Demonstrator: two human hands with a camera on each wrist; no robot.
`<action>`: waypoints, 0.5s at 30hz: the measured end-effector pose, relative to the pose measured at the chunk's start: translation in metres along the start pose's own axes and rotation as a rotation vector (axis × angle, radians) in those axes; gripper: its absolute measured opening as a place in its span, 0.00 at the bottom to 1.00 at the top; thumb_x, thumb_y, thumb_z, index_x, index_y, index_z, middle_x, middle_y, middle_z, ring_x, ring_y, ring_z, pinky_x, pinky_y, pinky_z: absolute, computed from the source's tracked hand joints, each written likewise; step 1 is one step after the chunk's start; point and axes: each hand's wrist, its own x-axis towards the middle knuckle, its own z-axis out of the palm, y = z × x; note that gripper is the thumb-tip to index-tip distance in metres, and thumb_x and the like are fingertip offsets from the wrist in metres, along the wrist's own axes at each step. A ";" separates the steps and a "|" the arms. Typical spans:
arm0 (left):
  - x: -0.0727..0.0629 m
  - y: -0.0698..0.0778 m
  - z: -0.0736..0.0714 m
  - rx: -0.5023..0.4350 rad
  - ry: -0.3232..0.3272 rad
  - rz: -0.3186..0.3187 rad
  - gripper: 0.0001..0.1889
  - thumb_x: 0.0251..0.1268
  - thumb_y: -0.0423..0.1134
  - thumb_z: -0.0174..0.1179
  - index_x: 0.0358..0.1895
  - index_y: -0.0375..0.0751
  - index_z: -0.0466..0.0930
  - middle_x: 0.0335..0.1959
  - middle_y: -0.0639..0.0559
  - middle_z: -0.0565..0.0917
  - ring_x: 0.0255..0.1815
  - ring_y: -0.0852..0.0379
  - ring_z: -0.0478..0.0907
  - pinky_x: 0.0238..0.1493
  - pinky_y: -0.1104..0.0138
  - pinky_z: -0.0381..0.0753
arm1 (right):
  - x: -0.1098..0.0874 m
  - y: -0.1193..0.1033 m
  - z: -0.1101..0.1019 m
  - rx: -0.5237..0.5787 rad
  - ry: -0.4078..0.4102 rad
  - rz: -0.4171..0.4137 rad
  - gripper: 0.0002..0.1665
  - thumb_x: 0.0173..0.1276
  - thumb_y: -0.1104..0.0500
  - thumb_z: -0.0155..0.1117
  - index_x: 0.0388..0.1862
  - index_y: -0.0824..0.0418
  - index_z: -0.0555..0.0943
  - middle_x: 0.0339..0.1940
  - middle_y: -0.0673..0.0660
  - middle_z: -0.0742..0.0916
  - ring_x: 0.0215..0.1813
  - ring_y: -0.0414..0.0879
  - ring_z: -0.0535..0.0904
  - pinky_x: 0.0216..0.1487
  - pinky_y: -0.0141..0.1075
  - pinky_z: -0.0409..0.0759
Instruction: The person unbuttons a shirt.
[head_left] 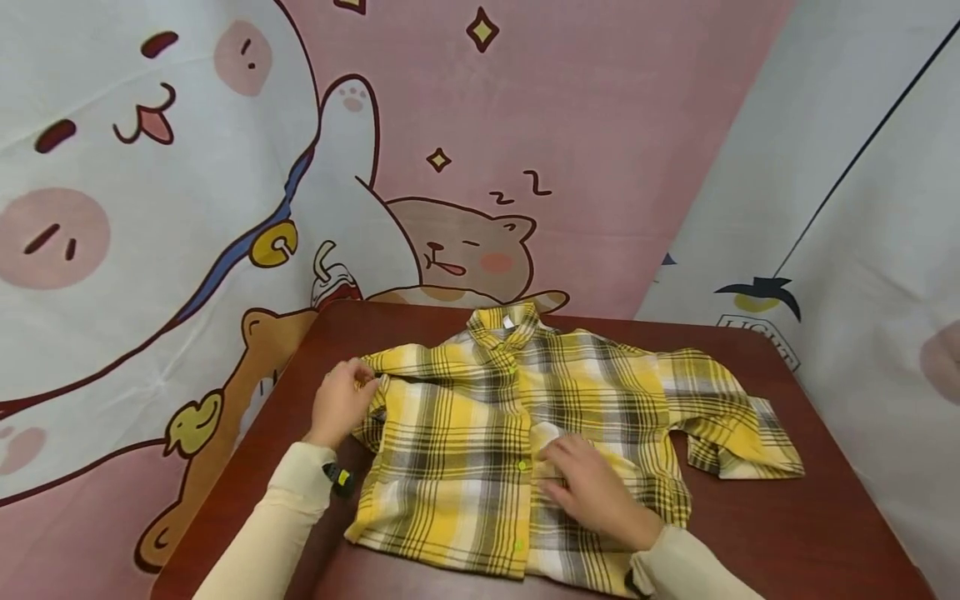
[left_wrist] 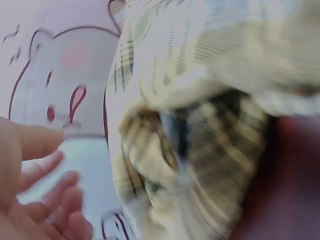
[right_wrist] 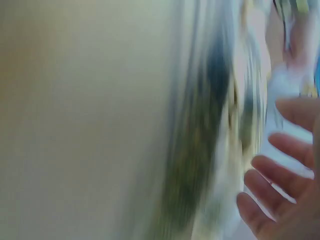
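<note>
A yellow, grey and white plaid shirt [head_left: 450, 450] lies spread front up, its collar [head_left: 510, 323] toward the far edge and its buttoned placket down the middle. My left hand [head_left: 341, 404] is beside the shirt's left-hand sleeve, fingers loosely bent. In the left wrist view that hand [left_wrist: 30, 190] holds nothing, and the bunched sleeve cloth [left_wrist: 215, 150] shows a dark fold. Over the lower front, right of the buttons, hovers my right hand [head_left: 588, 487]. The right wrist view shows its fingers [right_wrist: 270, 192] spread and relaxed beside blurred plaid cloth.
The shirt is on a dark red-brown table [head_left: 810, 525]. Its right-hand sleeve [head_left: 742, 433] stretches out toward the table's right side, with the cuff end folded. A pink and white cartoon curtain [head_left: 600, 167] hangs behind and around the table.
</note>
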 end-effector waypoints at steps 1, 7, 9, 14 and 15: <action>0.009 0.006 0.005 0.037 0.033 0.066 0.09 0.63 0.39 0.67 0.43 0.42 0.80 0.39 0.46 0.79 0.36 0.45 0.74 0.37 0.51 0.73 | 0.003 -0.009 0.007 0.019 -0.060 -0.047 0.22 0.63 0.48 0.70 0.54 0.54 0.80 0.53 0.51 0.81 0.54 0.48 0.75 0.51 0.51 0.75; 0.055 0.031 0.044 0.188 -0.064 0.131 0.25 0.66 0.47 0.63 0.62 0.39 0.74 0.53 0.40 0.79 0.50 0.38 0.71 0.47 0.47 0.73 | 0.003 -0.028 0.037 -0.046 -0.312 -0.215 0.38 0.69 0.35 0.57 0.72 0.51 0.68 0.72 0.57 0.69 0.71 0.55 0.63 0.62 0.56 0.67; 0.063 0.031 0.052 0.196 -0.184 0.000 0.26 0.67 0.51 0.61 0.61 0.37 0.74 0.49 0.39 0.82 0.47 0.38 0.74 0.43 0.48 0.75 | 0.000 -0.028 0.040 -0.071 -0.323 -0.242 0.40 0.69 0.34 0.56 0.74 0.51 0.66 0.74 0.57 0.67 0.72 0.56 0.61 0.62 0.57 0.68; 0.066 0.017 0.060 0.180 -0.420 -0.236 0.27 0.64 0.51 0.62 0.60 0.35 0.74 0.51 0.34 0.78 0.44 0.35 0.78 0.39 0.45 0.77 | -0.009 -0.030 0.041 -0.055 -0.327 -0.313 0.41 0.67 0.32 0.54 0.74 0.47 0.65 0.73 0.54 0.68 0.71 0.53 0.64 0.58 0.55 0.71; 0.064 0.014 0.062 0.170 -0.436 -0.231 0.28 0.64 0.50 0.63 0.61 0.36 0.74 0.54 0.33 0.76 0.46 0.33 0.77 0.41 0.44 0.77 | -0.011 -0.030 0.040 -0.053 -0.331 -0.328 0.41 0.67 0.31 0.54 0.74 0.46 0.65 0.73 0.53 0.68 0.71 0.53 0.64 0.57 0.55 0.72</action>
